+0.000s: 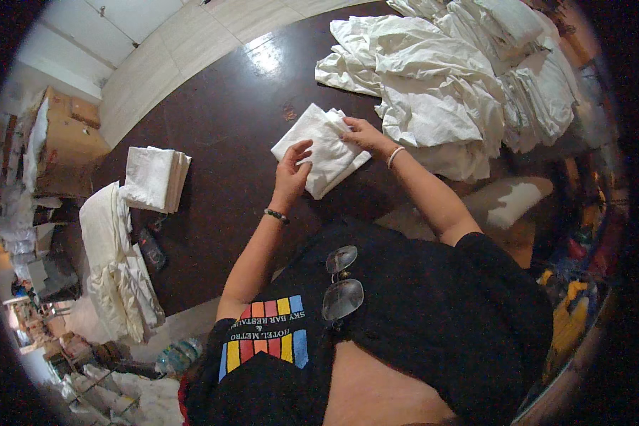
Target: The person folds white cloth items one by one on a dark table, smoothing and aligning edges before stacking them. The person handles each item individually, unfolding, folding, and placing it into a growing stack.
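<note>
A folded white cloth (325, 154) lies at a slant on the dark brown table (218, 122) in front of me. Several layers show along its edges. My left hand (293, 173) is over the cloth's near left side, its fingers apart and slightly curled, with nothing gripped. At the cloth's right corner, the fingers of my right hand (366, 136) pinch the upper layers. Part of that grip is hidden by the hand itself. Further left on the table stands a neat stack of folded white cloths (152, 178).
A large heap of crumpled white cloths (431, 80) covers the table's far right. Long off-white fabric (109, 266) drapes over the left edge beside a dark handheld device (152, 249). Cardboard boxes (69, 144) stand beyond the left edge. Eyeglasses (342, 298) hang from my black shirt.
</note>
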Demonstrator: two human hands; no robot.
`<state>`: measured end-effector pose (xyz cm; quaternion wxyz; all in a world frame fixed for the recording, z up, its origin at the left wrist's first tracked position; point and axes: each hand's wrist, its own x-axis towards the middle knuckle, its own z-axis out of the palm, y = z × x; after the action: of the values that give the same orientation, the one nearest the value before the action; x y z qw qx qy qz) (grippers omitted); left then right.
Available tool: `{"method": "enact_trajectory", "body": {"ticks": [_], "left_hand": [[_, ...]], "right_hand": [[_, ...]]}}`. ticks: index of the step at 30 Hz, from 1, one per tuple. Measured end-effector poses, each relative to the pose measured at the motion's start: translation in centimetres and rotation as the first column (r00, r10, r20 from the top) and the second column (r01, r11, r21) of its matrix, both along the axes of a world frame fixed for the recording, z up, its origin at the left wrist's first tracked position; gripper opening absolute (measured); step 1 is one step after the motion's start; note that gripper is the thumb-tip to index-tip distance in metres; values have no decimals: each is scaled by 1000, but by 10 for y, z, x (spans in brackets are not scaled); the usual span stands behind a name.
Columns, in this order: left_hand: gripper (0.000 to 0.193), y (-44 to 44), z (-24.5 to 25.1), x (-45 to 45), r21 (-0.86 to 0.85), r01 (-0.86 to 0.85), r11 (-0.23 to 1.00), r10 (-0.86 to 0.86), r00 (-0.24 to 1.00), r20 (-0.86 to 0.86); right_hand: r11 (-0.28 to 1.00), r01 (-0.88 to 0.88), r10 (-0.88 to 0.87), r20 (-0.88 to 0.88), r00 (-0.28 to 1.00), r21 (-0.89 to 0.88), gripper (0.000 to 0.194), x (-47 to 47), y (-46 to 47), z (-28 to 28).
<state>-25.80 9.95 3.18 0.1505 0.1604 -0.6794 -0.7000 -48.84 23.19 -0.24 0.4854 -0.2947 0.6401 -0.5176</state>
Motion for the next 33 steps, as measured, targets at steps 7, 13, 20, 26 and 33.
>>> {"method": "enact_trajectory", "body": {"ticks": [7, 13, 20, 26, 33], "left_hand": [[74, 34, -52, 20, -771, 482, 415, 51, 834, 549], [83, 42, -84, 28, -708, 524, 474, 113, 760, 639], [113, -5, -53, 47, -652, -120, 748, 405, 862, 306], [89, -48, 36, 79, -477, -125, 870, 144, 990, 3], [31, -95, 89, 142, -206, -450, 869, 413, 888, -200]], "right_hand": [[897, 374, -130, -669, 732, 235, 45, -8, 21, -51], [847, 465, -2, -875, 485, 256, 61, 8, 22, -58], [991, -114, 126, -707, 696, 64, 51, 30, -5, -3], [778, -624, 516, -648, 561, 79, 34, 75, -42, 141], [764, -492, 171, -604, 779, -418, 43, 124, -98, 198]]}}
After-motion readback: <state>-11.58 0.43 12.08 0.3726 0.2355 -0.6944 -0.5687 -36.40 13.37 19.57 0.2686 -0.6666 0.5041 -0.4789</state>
